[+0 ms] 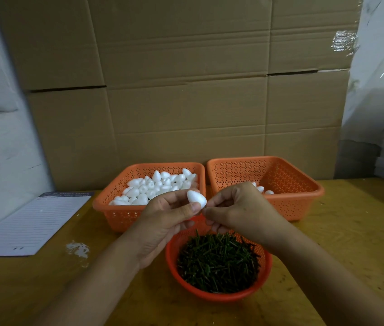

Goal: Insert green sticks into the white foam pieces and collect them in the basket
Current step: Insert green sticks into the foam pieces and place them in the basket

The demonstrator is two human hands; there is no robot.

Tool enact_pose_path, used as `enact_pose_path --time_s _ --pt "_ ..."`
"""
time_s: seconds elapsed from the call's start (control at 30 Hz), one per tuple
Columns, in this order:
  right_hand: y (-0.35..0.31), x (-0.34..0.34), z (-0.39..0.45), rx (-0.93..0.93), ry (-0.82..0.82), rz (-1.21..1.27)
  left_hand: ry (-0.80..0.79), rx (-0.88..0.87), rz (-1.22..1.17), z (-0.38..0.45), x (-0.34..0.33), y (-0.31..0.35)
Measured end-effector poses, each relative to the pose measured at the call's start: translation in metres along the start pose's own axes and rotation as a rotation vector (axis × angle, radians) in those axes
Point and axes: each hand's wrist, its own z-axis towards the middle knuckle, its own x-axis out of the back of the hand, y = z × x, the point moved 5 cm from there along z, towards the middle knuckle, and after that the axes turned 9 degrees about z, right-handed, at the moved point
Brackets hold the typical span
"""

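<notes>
Nearest me, low in the frame's centre, the round red bowl (218,295) brims with green sticks (218,262): thin, stiff, probably light. Just above it my left hand (162,222) pinches a white foam piece (197,198) between thumb and fingers; it looks featherweight and easily dented, so I would hold its fat middle gently. My right hand (238,211) has its fingertips pressed together at the piece's narrow tip; whether they hold a stick I cannot tell. Behind, the left basket (115,218) is full of foam pieces, and the right basket (304,198) holds few.
</notes>
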Motion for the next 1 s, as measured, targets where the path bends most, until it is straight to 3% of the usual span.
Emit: enact_pose_path --time_s 0.57,1.0 --pt "0.0005 -0.0028 -0.0011 -0.014 -0.048 0.083 0.052 -0.007 -0.09 0.0003 0.0058 0.0054" --pt "0.0016 -0.0048 0.0006 0.07 0.029 0.003 0.118 -0.06 -0.096 0.0009 0.0044 0.0081"
